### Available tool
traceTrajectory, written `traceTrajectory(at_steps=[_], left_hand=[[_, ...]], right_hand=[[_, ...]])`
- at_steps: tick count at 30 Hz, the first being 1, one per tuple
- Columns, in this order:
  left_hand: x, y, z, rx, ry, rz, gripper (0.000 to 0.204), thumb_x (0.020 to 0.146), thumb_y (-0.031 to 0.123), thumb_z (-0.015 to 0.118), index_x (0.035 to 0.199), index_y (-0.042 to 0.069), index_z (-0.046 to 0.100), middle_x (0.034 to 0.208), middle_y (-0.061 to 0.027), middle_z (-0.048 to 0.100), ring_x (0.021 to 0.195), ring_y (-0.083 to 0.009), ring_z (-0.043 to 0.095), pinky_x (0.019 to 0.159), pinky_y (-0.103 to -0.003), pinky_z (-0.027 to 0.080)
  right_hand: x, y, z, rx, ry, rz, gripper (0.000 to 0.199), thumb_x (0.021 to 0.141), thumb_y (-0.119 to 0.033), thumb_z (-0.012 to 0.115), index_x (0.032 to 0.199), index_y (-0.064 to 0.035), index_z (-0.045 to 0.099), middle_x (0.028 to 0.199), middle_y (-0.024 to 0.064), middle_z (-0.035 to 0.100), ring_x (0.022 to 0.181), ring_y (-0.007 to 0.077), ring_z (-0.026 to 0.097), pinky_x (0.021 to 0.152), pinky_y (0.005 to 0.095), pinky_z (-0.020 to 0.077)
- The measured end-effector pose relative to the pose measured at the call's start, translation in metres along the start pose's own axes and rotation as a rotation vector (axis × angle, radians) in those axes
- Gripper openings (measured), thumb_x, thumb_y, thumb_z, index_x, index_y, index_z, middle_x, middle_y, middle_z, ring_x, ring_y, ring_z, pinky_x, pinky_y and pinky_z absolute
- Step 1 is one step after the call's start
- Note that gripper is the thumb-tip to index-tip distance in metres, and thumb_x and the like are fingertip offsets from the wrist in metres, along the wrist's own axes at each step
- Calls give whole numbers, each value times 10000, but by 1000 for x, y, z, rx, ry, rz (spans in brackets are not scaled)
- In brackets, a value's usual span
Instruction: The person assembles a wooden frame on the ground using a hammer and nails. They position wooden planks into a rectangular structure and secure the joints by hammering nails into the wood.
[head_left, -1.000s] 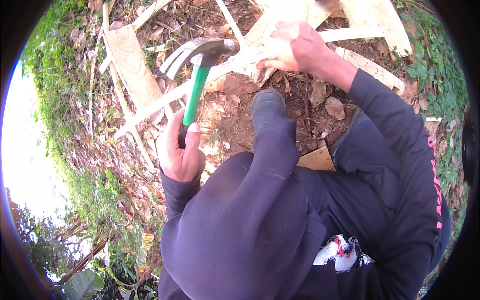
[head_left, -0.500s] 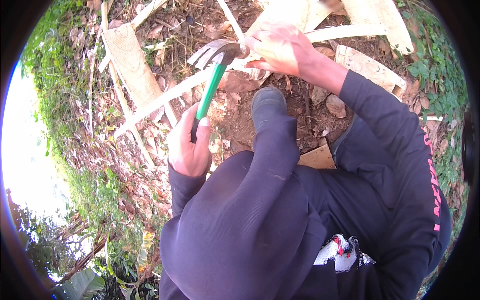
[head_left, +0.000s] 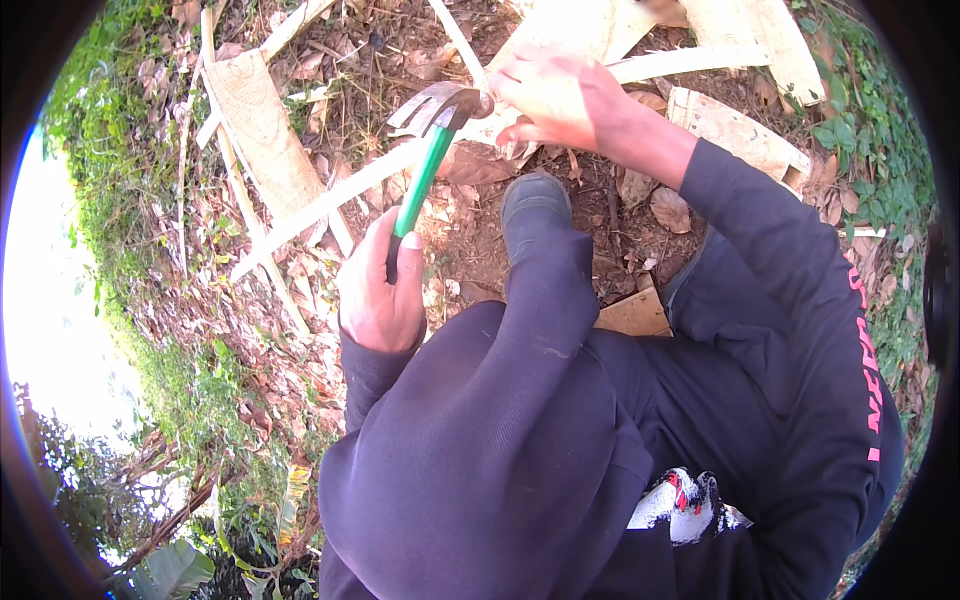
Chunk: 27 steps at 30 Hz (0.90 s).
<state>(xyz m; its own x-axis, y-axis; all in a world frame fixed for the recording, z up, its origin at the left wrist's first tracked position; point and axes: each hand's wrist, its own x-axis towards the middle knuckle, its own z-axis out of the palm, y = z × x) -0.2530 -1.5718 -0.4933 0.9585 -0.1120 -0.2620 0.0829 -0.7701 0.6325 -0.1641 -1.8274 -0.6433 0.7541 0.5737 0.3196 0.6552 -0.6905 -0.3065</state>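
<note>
My left hand (head_left: 385, 290) is wrapped round the black grip of a claw hammer (head_left: 432, 160) with a green handle. Its metal head lies just left of my right hand (head_left: 560, 98), with the claw pointing left. The fingers of my right hand are curled together above a long pale wooden strip (head_left: 345, 193); what they pinch, if anything, is hidden. A second thin strip (head_left: 457, 38) runs from the far side toward the hammer head, and another strip (head_left: 690, 63) extends right from behind my right hand.
Wide pale boards (head_left: 565, 28) lie at the far side. A broad plank (head_left: 262, 125) rests at the left, and a short wooden block (head_left: 738, 132) at the right. My boot (head_left: 537, 205) stands on the leaf-strewn soil. A small board piece (head_left: 637, 314) lies near my legs.
The hammer head has shifted slightly to the right, and my left hand has moved a little with it. My right hand stays almost in place, its fingers still curled.
</note>
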Motion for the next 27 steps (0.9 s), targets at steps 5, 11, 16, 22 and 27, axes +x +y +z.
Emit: traceTrajectory(at_steps=[5, 11, 16, 22, 27], left_hand=[[-4, 2, -9, 17, -70, -92, 252, 938, 100, 589, 1159, -20, 596, 797, -137, 643, 649, -229, 617, 637, -340, 489], [-7, -4, -6, 132, -120, -32, 252, 940, 111, 594, 1160, -12, 584, 798, -145, 636, 675, -302, 619, 662, -387, 489], [-5, 3, -7, 174, -69, 14, 275, 946, 94, 575, 1188, -35, 571, 849, -164, 638, 688, -291, 626, 658, -378, 498], [-16, 17, -6, 37, 92, -24, 323, 949, 89, 573, 1244, -43, 563, 860, -188, 659, 736, -235, 655, 678, -347, 526], [-8, 21, -25, 173, -19, 51, 345, 936, 59, 592, 1264, -45, 559, 896, -201, 676, 810, -238, 684, 748, -340, 537]], right_hand=[[-15, 19, -27, 11, 22, 40, 531, 802, -499, 725, 1141, -93, 675, 1058, 127, 671, 1037, 322, 615, 905, 423, 504], [-24, 31, -10, 37, -90, 156, 410, 809, -434, 744, 1082, -130, 718, 1009, 124, 668, 925, 334, 618, 828, 413, 519], [-25, 29, -8, 42, -68, 177, 279, 832, -312, 728, 1041, -126, 726, 970, 106, 677, 879, 317, 629, 798, 408, 527], [-21, 23, -13, 109, -77, 214, 231, 812, -226, 726, 1005, -100, 719, 972, 109, 678, 881, 314, 634, 771, 403, 534], [-27, 27, -7, 89, 6, 179, 256, 801, -200, 735, 1029, -91, 701, 996, 114, 673, 898, 322, 634, 780, 403, 533]])
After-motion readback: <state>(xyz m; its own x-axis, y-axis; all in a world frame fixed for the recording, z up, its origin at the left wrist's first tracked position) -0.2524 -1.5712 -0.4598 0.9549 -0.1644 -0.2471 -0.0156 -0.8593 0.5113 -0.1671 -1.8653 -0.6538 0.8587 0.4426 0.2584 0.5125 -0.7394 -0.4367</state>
